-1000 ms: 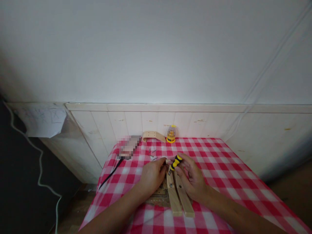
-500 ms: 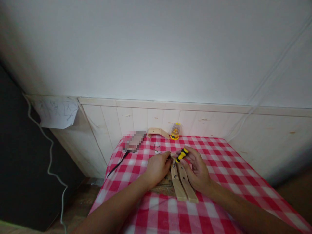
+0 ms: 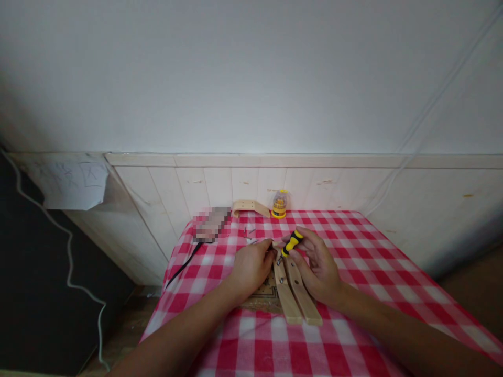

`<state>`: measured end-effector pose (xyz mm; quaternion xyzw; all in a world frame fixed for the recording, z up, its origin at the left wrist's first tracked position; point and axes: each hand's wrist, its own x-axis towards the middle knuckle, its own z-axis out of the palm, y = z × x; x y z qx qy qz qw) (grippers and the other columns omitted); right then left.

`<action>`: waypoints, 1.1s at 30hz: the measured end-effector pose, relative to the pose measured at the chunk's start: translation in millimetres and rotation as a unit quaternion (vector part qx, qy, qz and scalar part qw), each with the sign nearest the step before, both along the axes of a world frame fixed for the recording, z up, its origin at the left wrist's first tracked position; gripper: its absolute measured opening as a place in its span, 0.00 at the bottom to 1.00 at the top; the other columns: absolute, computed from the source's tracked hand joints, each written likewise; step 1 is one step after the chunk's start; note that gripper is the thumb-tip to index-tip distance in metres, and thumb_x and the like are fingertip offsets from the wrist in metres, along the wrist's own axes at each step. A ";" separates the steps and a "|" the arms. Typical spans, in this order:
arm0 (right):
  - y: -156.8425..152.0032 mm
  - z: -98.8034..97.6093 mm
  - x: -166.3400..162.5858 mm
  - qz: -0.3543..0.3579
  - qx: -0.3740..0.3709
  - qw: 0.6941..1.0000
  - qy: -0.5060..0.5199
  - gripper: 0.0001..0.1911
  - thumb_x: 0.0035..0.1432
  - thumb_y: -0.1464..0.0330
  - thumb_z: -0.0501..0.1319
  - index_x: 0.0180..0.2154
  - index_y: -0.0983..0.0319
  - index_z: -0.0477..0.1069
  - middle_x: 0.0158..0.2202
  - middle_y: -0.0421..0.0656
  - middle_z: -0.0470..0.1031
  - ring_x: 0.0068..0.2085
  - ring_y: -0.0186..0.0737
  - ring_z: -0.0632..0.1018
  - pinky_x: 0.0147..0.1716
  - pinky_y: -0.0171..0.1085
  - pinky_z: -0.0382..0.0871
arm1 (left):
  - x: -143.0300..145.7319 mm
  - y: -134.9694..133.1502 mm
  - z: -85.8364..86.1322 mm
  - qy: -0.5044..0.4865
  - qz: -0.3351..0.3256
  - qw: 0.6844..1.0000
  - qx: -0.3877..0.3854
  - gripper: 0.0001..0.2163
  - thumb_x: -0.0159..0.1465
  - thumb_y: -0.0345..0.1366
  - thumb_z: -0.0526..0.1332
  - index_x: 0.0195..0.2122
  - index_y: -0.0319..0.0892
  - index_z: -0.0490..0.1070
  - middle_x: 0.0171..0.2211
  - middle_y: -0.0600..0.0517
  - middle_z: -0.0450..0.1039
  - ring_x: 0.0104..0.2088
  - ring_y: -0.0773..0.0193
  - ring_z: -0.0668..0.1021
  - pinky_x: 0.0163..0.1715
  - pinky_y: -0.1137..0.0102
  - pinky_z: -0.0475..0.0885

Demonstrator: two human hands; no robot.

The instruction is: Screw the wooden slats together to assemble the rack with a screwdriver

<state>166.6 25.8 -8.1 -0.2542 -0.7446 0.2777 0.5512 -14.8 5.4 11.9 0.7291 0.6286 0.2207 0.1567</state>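
My right hand (image 3: pixel 320 269) holds a yellow and black screwdriver (image 3: pixel 292 243), tilted with its tip down at a screw (image 3: pixel 279 261) in the left wooden piece (image 3: pixel 288 303). Nearer to me on that piece, a second screw (image 3: pixel 282 281) stands proud. Beside it lies another wooden piece (image 3: pixel 305 301) with dark holes. My left hand (image 3: pixel 253 267) is closed around the far end of the wood, its fingertips pressed near the screwdriver's tip; what they grip exactly is partly hidden. Under the wood is a brown board (image 3: pixel 263 301) with dark printed lines.
Several loose screws (image 3: pixel 251 231) lie beyond my left hand. A curved wooden piece (image 3: pixel 250 206) and a yellow-based bit container (image 3: pixel 280 204) stand by the wall. A blurred-out object (image 3: pixel 212 225) with a black strap (image 3: pixel 184 266) lies left on the checked tablecloth (image 3: pixel 353 251).
The view has shifted slightly. Both hands stay at the wood, and the screwdriver remains at the same screw with little visible difference.
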 end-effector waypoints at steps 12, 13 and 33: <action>2.9 -1.5 0.8 -0.004 0.008 1.000 -0.007 0.24 0.67 0.65 0.61 0.62 0.55 0.61 0.54 0.52 0.76 0.51 0.48 0.81 0.49 0.47 0.79 | -0.1 -0.9 -0.8 -0.003 -0.004 1.000 0.003 0.12 0.70 0.39 0.52 0.49 0.46 0.72 0.39 0.48 0.81 0.40 0.58 0.81 0.37 0.70 0.70; 3.3 -1.8 1.0 -0.009 0.008 1.000 -0.008 0.24 0.67 0.65 0.61 0.62 0.54 0.62 0.54 0.52 0.76 0.51 0.47 0.81 0.49 0.47 0.79 | -0.1 -1.0 -0.8 -0.004 -0.005 1.000 0.003 0.12 0.70 0.39 0.52 0.49 0.46 0.72 0.39 0.48 0.81 0.40 0.58 0.81 0.37 0.70 0.70; 12.6 0.1 -0.4 -0.059 0.044 0.997 -0.021 0.25 0.61 0.65 0.67 0.59 0.51 0.66 0.50 0.46 0.78 0.45 0.46 0.82 0.48 0.46 0.79 | -0.1 -1.2 -3.9 -0.008 -0.010 1.000 0.027 0.10 0.69 0.38 0.52 0.43 0.45 0.73 0.36 0.49 0.81 0.37 0.58 0.81 0.33 0.70 0.66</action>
